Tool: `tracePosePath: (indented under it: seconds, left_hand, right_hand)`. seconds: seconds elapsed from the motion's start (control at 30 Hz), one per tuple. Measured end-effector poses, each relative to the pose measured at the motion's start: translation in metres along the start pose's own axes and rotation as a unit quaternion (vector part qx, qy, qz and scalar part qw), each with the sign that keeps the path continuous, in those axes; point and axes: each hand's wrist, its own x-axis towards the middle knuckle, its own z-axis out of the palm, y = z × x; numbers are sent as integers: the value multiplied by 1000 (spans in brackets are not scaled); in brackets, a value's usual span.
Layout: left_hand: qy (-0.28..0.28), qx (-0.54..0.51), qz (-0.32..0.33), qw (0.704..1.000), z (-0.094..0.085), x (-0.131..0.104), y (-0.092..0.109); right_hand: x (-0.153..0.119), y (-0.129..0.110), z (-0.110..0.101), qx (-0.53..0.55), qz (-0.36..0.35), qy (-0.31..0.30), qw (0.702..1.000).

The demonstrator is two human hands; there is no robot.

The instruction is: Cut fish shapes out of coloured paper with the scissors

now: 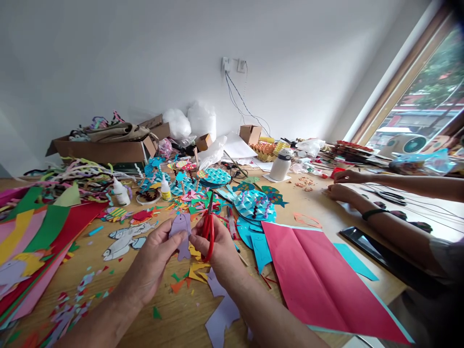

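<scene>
My left hand [159, 251] pinches a purple paper fish [181, 232] by its left side, the head end up and the tail pointing down at me. Against the fish's right edge rest the fingertips of my right hand [219, 244]. That hand also grips red-handled scissors [208, 232], their dark blades pointing up and away from me. Below my hands lie purple paper offcuts [223, 316] and yellow scraps [198, 272]. White fish cut-outs [125, 241] with drawn outlines are left of my left hand.
Coloured paper sheets [72, 222] lie at left, a large red sheet [319, 275] at right. Glue bottles [121, 192], blue woven paper pieces [253, 205] and a white flask [281, 165] stand or lie beyond. Another person's hands [342, 186] work at the right, near a black tablet [384, 256].
</scene>
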Motion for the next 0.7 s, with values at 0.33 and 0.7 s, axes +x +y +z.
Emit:
tracePosePath:
  seconds: [0.33, 0.7]
  left_hand:
    - [-8, 13, 5, 1000, -4, 3, 4]
    - [16, 2, 41, 999, -17, 10, 28]
  right_hand:
    - [-2, -3, 3, -43, 14, -15, 999]
    - [-5, 6, 3, -210, 87, -104, 968]
